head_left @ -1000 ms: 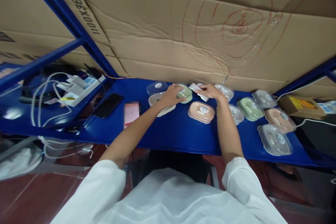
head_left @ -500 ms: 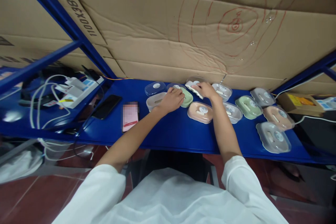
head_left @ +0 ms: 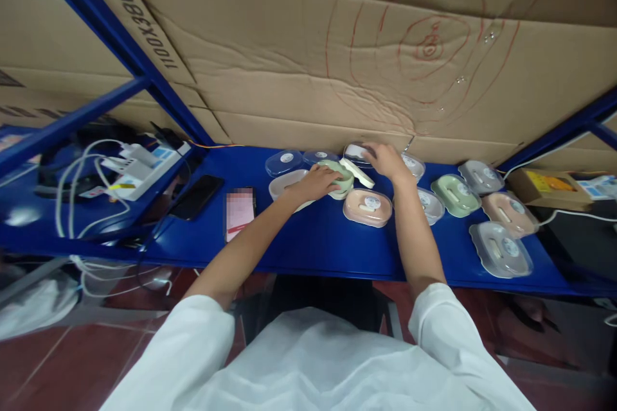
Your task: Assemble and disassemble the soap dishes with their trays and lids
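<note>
Pale-green rounded plastic dish (head_left: 344,186) lies under the left hand (head_left: 315,183), whose slightly parted fingers touch it; whether they grip, I cannot tell. Just right of them, one long off-white strip (head_left: 360,174) slants, far end leftward, near end rightward. The right hand (head_left: 387,160) bends its fingers at a clear plastic lid (head_left: 355,153), grip unclear. Two peach lidded dishes (head_left: 367,208) lie nearer than these fingers, one well right.

Pale-green dish (head_left: 344,181); off-white strip (head_left: 359,174); peach box (head_left: 367,207); blue tabletop (head_left: 328,250); tan cardboard (head_left: 265,93), red concentric rings (head_left: 430,48).
</note>
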Tool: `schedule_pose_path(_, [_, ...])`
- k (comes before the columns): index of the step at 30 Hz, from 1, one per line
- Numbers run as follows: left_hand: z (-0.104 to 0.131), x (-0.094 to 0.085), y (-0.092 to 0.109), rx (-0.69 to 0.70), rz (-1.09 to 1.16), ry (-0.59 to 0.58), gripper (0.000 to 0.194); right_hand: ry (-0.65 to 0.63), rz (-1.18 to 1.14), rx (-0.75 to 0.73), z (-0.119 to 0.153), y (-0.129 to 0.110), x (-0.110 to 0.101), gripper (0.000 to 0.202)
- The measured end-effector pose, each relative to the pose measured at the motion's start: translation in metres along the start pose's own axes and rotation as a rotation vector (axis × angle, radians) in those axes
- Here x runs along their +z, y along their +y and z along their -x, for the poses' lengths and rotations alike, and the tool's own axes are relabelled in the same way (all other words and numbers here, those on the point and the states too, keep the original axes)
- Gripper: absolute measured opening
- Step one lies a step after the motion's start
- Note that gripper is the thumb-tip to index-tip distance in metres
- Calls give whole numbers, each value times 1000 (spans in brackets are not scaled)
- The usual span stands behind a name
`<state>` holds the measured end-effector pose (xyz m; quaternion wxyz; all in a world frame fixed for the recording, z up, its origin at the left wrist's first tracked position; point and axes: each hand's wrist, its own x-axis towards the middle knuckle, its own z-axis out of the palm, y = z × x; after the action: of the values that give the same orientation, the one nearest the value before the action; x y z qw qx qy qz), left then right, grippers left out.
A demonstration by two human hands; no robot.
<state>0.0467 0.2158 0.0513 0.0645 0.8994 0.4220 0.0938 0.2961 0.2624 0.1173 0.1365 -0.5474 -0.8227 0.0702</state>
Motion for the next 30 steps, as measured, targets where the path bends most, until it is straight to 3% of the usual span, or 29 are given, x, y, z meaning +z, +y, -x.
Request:
schedule_pose_path(3, [-7,0,0,-53,25,77,34,71,-43,-43,23,-9,-17,37])
schedule_pose_path(5, [-11,-1,2,-102,41,151,38,20,-132,-119,51,-16,-20,33])
schedule_pose_path(7, [-11,-2,5,-147,56,216,41,-71,-188,-170,83,-21,-14,34])
schedule_pose_path(9, [-5,-3,12,-178,71,272,45,-134,-161,-148,114,-22,0,48])
schedule_pose_path(12, [17,-3,35,-171,126,411,50,-138,-55,-61,141,-17,23,64])
schedule_pose_path(15, [52,6,73,-122,226,551,41,-102,-87,-100,144,-12,36,53])
schedule_pose_path(19, [89,30,114,1,214,462,34,9,-152,-167,138,-14,39,44])
schedule_pose_path(22, [97,45,124,65,110,337,38,189,-45,-140,142,-19,40,41])
schedule_pose_path(24, [99,49,122,63,55,278,41,221,-28,-147,147,-16,39,41])
schedule_pose_path(27, [103,48,117,58,24,235,40,209,23,-88,144,9,30,43])
schedule_pose_path(30, [106,43,114,78,-4,225,36,170,161,75,118,52,15,46])
